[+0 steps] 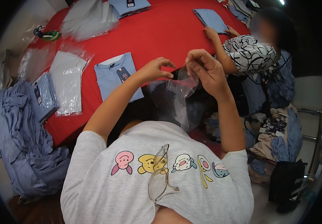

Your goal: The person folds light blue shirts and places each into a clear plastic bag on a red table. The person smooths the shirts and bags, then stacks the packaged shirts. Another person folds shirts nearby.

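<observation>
Watching from afar through the head view, I see a heap of blue garments [22, 142] far to the left of my grip, a folded, plastic-wrapped blue garment [46, 99] beside it. Nearer the grip, pale flat packets [67, 80] lie on the red table [161, 33], then a folded light blue shirt [108, 80] with a dark tag, partly behind the left forearm. The left hand [164, 70] is released, thumb and fingers curved apart; I cannot tell whether its fingertips brush the film. The clear plastic bag [179, 99] hangs just below, between my two hands, its top rising to the right hand [209, 74], which pinches it between thumb and fingers. Beyond the grip, up and right, a co-worker [248, 54] in a patterned top handles a folded blue piece [210, 20]; lower right sit piled blue and beige clothes [280, 136].
</observation>
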A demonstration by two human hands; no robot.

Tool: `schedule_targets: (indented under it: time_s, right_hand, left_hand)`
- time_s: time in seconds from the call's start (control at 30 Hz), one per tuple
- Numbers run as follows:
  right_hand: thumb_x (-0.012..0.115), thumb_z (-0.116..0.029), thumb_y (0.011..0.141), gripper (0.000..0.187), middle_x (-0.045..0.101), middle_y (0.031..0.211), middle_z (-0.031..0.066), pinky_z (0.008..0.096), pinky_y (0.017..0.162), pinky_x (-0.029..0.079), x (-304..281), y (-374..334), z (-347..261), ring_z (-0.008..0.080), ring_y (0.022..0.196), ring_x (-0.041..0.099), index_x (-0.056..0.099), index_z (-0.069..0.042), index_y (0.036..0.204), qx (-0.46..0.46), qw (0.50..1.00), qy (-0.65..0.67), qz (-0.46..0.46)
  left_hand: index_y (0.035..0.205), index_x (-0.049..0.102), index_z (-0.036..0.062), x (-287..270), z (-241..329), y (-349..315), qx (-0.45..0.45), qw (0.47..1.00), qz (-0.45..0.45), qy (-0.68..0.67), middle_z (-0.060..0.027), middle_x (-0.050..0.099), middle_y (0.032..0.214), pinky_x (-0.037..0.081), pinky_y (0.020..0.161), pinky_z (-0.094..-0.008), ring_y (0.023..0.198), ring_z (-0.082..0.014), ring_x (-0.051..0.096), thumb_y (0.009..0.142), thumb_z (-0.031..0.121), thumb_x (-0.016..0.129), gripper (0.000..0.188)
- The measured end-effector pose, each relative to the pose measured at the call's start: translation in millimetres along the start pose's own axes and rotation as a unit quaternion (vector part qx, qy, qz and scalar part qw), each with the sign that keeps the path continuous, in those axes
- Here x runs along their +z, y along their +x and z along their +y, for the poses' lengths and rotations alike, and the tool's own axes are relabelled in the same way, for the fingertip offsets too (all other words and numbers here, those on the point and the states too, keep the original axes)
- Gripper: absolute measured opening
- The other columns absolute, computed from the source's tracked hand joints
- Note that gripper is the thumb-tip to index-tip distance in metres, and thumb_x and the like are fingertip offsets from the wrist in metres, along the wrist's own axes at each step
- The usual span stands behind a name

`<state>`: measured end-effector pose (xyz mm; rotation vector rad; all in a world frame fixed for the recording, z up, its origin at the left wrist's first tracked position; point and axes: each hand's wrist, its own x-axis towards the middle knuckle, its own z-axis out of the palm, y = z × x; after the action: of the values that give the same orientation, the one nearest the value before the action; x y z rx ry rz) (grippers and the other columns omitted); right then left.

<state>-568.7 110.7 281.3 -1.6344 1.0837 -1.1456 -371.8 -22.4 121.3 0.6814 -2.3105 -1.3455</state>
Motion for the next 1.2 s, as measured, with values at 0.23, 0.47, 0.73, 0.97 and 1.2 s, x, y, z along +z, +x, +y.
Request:
schedule_targets:
  time_s: [0.23, 0.47, 0.73, 0.97, 1.2]
  right_hand:
    - [0.064, -0.016, 0.112, 0.01, 0.062, 0.074, -0.0021, 0.0199, 0.053, 0.04, 3.7, -0.8, 41.8, 0.0012, 0.064, 0.054, 0.066, -0.007, 0.116, 0.002, 0.983, -0.024, 0.18]
    - [0.067, -0.016, 0.11, 0.013, 0.063, 0.072, -0.0023, 0.0177, 0.05, 0.035, 13.5, -3.5, 26.3, -0.0008, 0.056, 0.049, 0.068, -0.005, 0.116, 0.089, 0.975, 0.082, 0.186]
    - [0.075, -0.017, 0.104, 0.031, 0.071, 0.08, 0.0025, 0.0217, 0.068, 0.051, 39.7, -10.4, 34.0, 0.0068, 0.072, 0.064, 0.066, -0.003, 0.131, 0.034, 0.962, 0.19, 0.195]
    - [0.078, -0.017, 0.101, 0.032, 0.082, 0.101, 0.0087, 0.0289, 0.096, 0.057, 33.4, -65.9, 91.8, 0.0151, 0.096, 0.075, 0.077, 0.005, 0.125, 0.197, 0.98, -0.024, 0.027]
    - [0.07, -0.011, 0.104, 0.023, 0.084, 0.109, 0.0133, 0.0296, 0.097, 0.057, 47.7, -95.0, 99.8, 0.0164, 0.103, 0.077, 0.081, 0.004, 0.119, 0.271, 0.962, 0.009, -0.01]
  left_hand:
    - [0.13, 0.071, 0.0021, 7.4, 78.0, -21.2, 0.003, 0.866, -0.094, -0.491, -0.0096, 0.073, 0.124, 0.046, 0.118, -0.0382, 0.125, -0.0189, 0.066, 0.111, 0.039, 0.061, 0.043]
    - [0.118, 0.072, 0.0054, 2.7, 77.3, -40.4, -0.054, 0.895, -0.046, -0.44, -0.0031, 0.074, 0.11, 0.056, 0.104, -0.0334, 0.106, -0.0134, 0.071, 0.103, 0.024, 0.077, 0.024]
    - [0.114, 0.066, 0.0069, 13.9, 79.1, -52.8, -0.035, 0.882, -0.028, -0.468, -0.0051, 0.076, 0.107, 0.059, 0.097, -0.0327, 0.101, -0.0147, 0.074, 0.106, 0.023, 0.072, 0.019]
    - [0.118, 0.061, 0.01, 2.0, 68.3, -68.5, -0.058, 0.884, 0.136, -0.444, -0.0037, 0.072, 0.1, 0.057, 0.081, -0.0281, 0.088, -0.0099, 0.069, 0.112, 0.026, 0.064, 0.018]
    - [0.122, 0.064, 0.0057, -37.7, 37.9, -100.5, -0.081, 0.957, 0.244, -0.131, -0.0075, 0.077, 0.105, 0.054, 0.084, -0.0303, 0.096, -0.0141, 0.072, 0.11, 0.012, 0.063, 0.013]
